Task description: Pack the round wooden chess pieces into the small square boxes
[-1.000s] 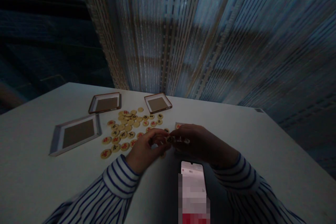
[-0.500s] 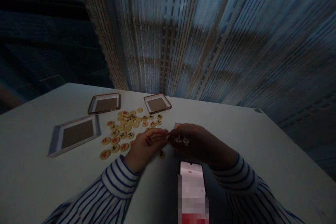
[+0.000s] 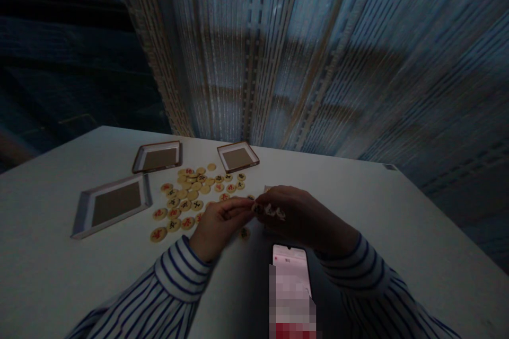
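My left hand [image 3: 217, 225] is closed in a pinch, its thumb and fingers reaching right to meet my right hand [image 3: 304, 217]. Between the meeting fingertips is a small round Chinese chess piece [image 3: 257, 208], mostly covered and dark. My right hand is curled palm-down in shadow, and small pale shapes show along its fingers; I cannot make out what they are. Behind that hand, a pale box edge [image 3: 268, 188] peeks out. Many loose Chinese chess pieces [image 3: 185, 205] with red or black characters lie left of the hands, some blank side up. One piece [image 3: 244, 233] lies just below the fingertips.
Three shallow open box parts stand on the white table [image 3: 358, 196]: a large lid [image 3: 79, 217] at left, a tray [image 3: 180, 153] behind it and another tray [image 3: 254, 161] at the back. A lit phone [image 3: 292, 270] lies between my forearms. String curtains hang beyond the table.
My left fingers have closed slightly more together at the meeting point. Both hands otherwise hold nearly the same place, and the pieces on the table stay put.
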Demonstrator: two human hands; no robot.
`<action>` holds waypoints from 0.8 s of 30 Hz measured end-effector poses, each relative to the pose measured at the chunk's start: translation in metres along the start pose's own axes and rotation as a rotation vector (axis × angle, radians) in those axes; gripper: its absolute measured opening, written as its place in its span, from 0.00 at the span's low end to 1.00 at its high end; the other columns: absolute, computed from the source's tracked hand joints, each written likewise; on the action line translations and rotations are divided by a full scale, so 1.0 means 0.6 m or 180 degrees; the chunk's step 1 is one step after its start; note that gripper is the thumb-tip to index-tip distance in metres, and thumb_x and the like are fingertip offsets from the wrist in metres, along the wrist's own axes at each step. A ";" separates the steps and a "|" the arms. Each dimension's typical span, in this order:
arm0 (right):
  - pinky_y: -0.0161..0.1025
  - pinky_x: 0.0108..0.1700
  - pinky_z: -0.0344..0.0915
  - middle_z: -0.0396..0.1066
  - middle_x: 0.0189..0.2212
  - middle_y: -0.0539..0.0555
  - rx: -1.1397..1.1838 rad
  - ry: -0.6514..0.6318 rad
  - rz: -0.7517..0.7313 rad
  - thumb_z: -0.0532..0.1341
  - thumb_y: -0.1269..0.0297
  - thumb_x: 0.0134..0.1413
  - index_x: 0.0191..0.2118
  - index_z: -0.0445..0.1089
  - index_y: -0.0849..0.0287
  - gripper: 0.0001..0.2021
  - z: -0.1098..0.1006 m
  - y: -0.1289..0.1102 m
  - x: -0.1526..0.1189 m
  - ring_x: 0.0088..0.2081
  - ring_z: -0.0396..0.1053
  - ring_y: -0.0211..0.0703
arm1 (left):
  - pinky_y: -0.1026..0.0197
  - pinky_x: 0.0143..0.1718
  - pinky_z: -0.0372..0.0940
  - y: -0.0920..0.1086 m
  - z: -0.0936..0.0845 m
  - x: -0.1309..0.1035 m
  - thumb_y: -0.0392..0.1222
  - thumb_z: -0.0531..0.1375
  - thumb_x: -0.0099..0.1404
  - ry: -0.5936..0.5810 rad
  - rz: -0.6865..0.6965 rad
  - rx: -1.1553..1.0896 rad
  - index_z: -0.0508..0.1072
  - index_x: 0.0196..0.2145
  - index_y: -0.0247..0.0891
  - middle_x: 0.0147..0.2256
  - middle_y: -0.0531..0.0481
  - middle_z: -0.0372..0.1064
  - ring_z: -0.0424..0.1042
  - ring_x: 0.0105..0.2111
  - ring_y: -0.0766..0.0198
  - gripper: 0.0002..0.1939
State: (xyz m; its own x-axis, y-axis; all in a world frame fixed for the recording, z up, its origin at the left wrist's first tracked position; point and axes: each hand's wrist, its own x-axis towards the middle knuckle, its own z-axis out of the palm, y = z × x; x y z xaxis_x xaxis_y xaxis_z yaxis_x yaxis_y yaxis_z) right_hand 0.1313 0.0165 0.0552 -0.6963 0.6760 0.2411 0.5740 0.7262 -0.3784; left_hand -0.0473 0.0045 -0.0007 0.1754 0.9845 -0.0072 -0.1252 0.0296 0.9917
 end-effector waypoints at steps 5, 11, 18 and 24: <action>0.34 0.35 0.61 0.71 0.32 0.54 -0.0051 -0.0009 0.0025 0.59 0.66 0.51 0.39 0.68 0.59 0.08 0.001 -0.001 0.000 0.34 0.67 0.38 | 0.58 0.39 0.70 -0.002 -0.001 0.001 0.45 0.66 0.46 0.0023 0.0135 0.0175 0.76 0.31 0.35 0.33 0.47 0.76 0.74 0.34 0.58 0.15; 0.35 0.35 0.61 0.70 0.32 0.54 -0.0152 0.0020 0.0080 0.58 0.67 0.51 0.38 0.68 0.60 0.08 0.001 0.002 -0.001 0.33 0.66 0.38 | 0.56 0.40 0.69 -0.003 -0.002 0.002 0.44 0.65 0.47 0.0161 0.0203 0.0382 0.77 0.32 0.36 0.32 0.47 0.77 0.75 0.35 0.58 0.13; 0.36 0.36 0.62 0.69 0.33 0.56 -0.0356 0.0086 0.0095 0.58 0.67 0.51 0.39 0.67 0.61 0.09 -0.010 0.009 -0.006 0.34 0.66 0.39 | 0.57 0.36 0.70 -0.004 -0.002 0.002 0.46 0.63 0.49 0.0150 0.0164 0.0520 0.75 0.33 0.34 0.32 0.45 0.76 0.75 0.31 0.59 0.15; 0.37 0.36 0.62 0.70 0.34 0.56 -0.0386 0.0214 0.0150 0.58 0.68 0.49 0.40 0.66 0.62 0.10 -0.021 0.015 -0.011 0.35 0.67 0.40 | 0.57 0.35 0.70 -0.005 -0.001 0.002 0.44 0.64 0.48 0.0210 0.0130 0.0533 0.75 0.31 0.35 0.28 0.47 0.76 0.75 0.30 0.59 0.12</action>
State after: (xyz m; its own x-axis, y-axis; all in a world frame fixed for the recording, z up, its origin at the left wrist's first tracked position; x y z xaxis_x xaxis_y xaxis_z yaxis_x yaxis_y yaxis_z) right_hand 0.1466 0.0204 0.0613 -0.6393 0.7136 0.2866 0.6560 0.7005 -0.2809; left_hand -0.0474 0.0060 -0.0037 0.1082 0.9937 0.0305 0.0345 -0.0344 0.9988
